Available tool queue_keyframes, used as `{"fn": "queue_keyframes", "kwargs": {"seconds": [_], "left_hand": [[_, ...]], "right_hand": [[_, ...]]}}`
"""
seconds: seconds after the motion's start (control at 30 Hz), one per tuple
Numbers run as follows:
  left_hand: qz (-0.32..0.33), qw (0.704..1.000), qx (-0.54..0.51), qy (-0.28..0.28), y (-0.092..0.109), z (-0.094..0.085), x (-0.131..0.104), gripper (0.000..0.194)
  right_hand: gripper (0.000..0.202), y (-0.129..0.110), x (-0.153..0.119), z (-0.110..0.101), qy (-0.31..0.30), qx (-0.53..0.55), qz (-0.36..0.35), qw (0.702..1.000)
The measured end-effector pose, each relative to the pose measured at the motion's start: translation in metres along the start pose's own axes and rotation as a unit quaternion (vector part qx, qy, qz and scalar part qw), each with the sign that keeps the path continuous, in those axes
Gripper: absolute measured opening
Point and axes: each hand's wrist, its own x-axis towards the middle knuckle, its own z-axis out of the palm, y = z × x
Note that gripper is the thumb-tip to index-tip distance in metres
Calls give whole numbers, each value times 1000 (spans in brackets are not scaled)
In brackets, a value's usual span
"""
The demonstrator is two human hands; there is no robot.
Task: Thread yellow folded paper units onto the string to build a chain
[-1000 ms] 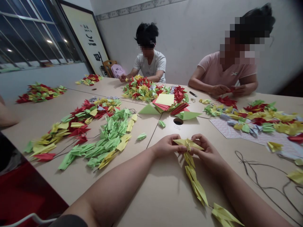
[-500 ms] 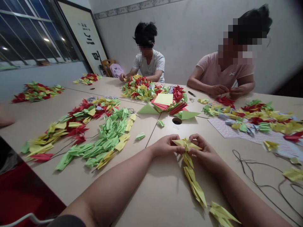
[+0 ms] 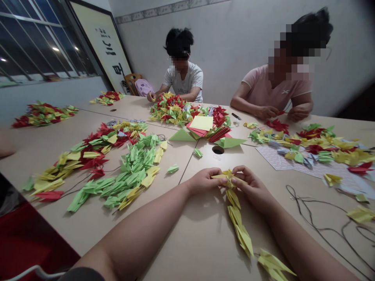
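Between my two hands a folded yellow paper piece [image 3: 227, 176] is held just above the table, near the middle. My left hand [image 3: 206, 180] pinches its left side, fingers closed on it. Thumb and fingers of my right hand [image 3: 249, 183] grip the right side. Below it trails a strand of folded yellow pieces [image 3: 240, 230], leading toward the table's near edge. Another yellow piece [image 3: 274, 265] lies at the strand's lower end, with a bit of dark cord showing between them.
Green folded pieces [image 3: 125, 175] lie at the left, and square paper sheets [image 3: 202, 123] are stacked beyond my hands. Dark cord [image 3: 312, 210] loops at the right. A table hole [image 3: 218, 150] is ahead. Two people sit across, handling paper pieces; a blurred arm shows at the far left.
My fingers have shifted on the yellow piece, and its points now show less. The hand of the person in pink has moved slightly apart from the other.
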Motion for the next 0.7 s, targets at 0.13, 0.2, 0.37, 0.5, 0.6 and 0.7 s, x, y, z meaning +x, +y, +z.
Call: {"fn": "queue_keyframes", "kwargs": {"seconds": [0.13, 0.2, 0.37, 0.5, 0.6, 0.7], "left_hand": [[14, 1000, 0, -2, 1, 1, 1, 28], [20, 1000, 8, -4, 0, 2, 2, 27], [27, 997, 66, 10, -5, 2, 5, 28], [52, 991, 113, 41, -7, 2, 7, 25], [63, 979, 179, 73, -7, 3, 8, 22], [68, 960, 251, 100, -7, 3, 9, 19]], "right_hand": [[24, 0, 1, -1, 18, 4, 0, 1000], [21, 1, 2, -1, 35, 6, -2, 999], [19, 3, 4, -2, 80, -41, -27, 996], [18, 7, 6, -6, 88, -96, -50, 990], [17, 11, 8, -9, 96, -138, -72, 983], [16, 14, 10, -10, 111, -195, -83, 971]]}}
